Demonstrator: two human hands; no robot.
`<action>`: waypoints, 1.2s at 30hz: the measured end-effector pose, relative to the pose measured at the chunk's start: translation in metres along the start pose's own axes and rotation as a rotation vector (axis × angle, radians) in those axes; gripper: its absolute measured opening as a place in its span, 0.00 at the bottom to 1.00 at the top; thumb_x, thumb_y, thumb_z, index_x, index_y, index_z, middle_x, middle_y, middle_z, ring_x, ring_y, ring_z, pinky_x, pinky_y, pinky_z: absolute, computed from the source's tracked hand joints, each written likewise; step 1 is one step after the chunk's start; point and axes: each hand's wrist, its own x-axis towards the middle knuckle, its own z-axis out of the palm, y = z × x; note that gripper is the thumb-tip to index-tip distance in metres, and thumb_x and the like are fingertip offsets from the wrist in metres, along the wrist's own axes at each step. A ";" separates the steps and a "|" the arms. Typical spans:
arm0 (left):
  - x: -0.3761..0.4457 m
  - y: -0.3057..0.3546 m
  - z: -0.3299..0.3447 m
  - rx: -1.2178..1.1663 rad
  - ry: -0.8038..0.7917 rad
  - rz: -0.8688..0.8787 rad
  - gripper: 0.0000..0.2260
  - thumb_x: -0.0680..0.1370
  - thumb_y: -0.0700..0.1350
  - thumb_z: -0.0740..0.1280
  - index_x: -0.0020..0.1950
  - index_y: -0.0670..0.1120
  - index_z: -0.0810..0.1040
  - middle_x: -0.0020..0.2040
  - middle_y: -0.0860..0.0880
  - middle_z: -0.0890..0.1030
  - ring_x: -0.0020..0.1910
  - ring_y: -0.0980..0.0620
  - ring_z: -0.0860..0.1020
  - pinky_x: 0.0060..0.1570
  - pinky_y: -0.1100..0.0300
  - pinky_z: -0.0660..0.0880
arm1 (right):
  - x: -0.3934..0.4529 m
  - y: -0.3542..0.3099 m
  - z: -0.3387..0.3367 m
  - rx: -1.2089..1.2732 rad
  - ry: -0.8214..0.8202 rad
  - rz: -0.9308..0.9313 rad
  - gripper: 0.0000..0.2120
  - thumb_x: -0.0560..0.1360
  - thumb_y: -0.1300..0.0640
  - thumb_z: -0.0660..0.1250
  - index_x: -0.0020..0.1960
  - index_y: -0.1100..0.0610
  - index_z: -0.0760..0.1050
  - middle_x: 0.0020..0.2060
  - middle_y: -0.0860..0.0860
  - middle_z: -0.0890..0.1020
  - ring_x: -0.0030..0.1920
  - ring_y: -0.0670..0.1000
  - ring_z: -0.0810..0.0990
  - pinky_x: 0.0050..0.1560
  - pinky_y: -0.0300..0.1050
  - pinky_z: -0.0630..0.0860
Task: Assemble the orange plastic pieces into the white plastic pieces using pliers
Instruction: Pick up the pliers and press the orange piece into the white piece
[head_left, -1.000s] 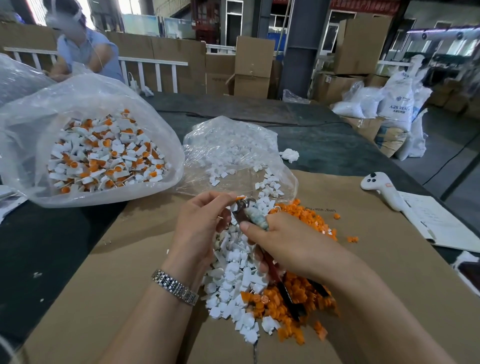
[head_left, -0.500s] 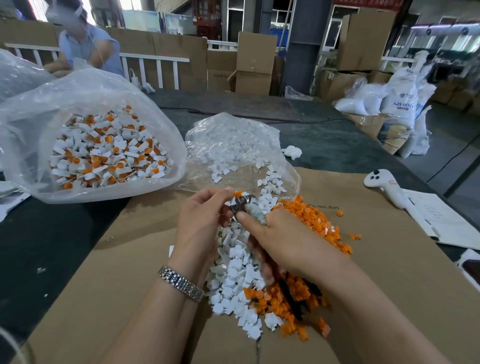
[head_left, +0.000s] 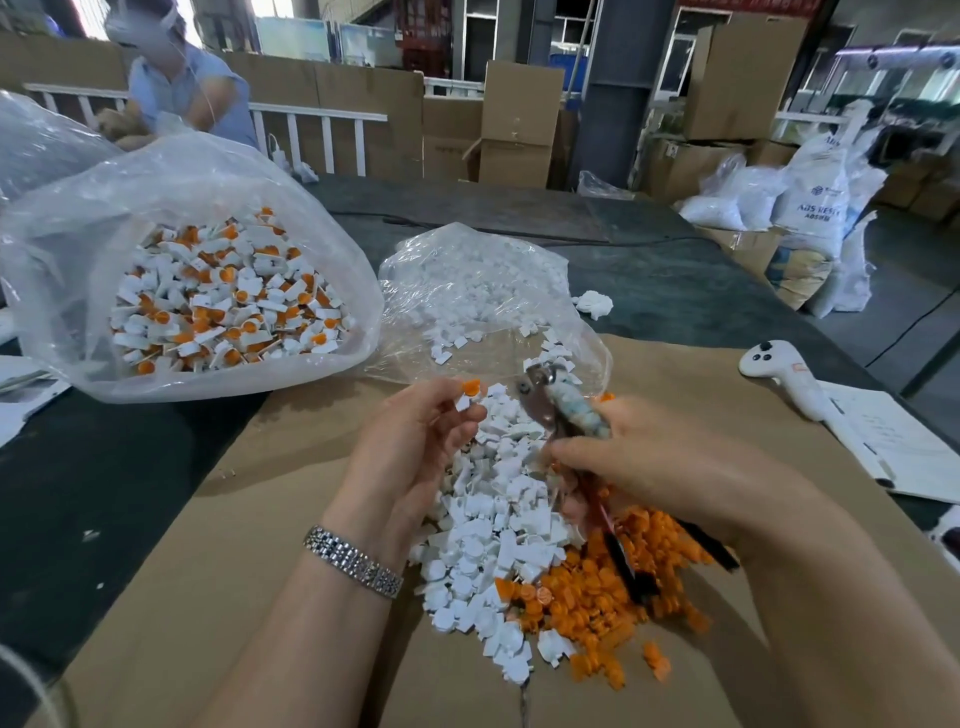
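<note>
Left hand (head_left: 415, 441) pinches white plastic piece with orange cap (head_left: 466, 395); right hand (head_left: 649, 457) grips metal pliers (head_left: 550, 400) above mixed white and orange loose pieces (head_left: 519, 545) on brown cardboard (head_left: 208, 571). Clear bag of assembled pieces (head_left: 208, 291) left, white controller (head_left: 784, 374) right on tabletop (head_left: 675, 291).

matt cardboard sheet (head_left: 291, 499), glossy plastic bag (head_left: 171, 171), metal pliers (head_left: 540, 400)

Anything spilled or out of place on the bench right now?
A small clump of loose white plastic pieces lies alone on the dark table, beyond the clear plastic bag of white pieces and off the brown cardboard sheet.
</note>
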 end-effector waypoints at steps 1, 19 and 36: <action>0.001 -0.001 0.000 0.022 -0.024 0.002 0.08 0.78 0.34 0.71 0.38 0.37 0.83 0.38 0.42 0.85 0.32 0.53 0.83 0.28 0.67 0.78 | -0.001 0.000 -0.002 -0.064 0.064 -0.049 0.08 0.79 0.54 0.67 0.52 0.59 0.77 0.38 0.55 0.85 0.37 0.50 0.86 0.44 0.48 0.85; -0.009 -0.011 0.012 0.214 -0.248 0.185 0.07 0.72 0.38 0.75 0.46 0.36 0.83 0.45 0.39 0.84 0.44 0.45 0.85 0.48 0.57 0.82 | 0.025 -0.011 0.011 -0.213 0.370 -0.191 0.14 0.80 0.50 0.66 0.41 0.60 0.78 0.30 0.53 0.84 0.30 0.50 0.84 0.34 0.45 0.81; -0.009 -0.004 0.008 0.164 -0.261 0.057 0.10 0.65 0.34 0.78 0.45 0.35 0.84 0.47 0.36 0.86 0.45 0.43 0.86 0.46 0.59 0.83 | 0.017 -0.011 0.017 -0.403 0.376 -0.247 0.06 0.79 0.51 0.68 0.44 0.50 0.73 0.41 0.48 0.80 0.42 0.50 0.81 0.43 0.49 0.79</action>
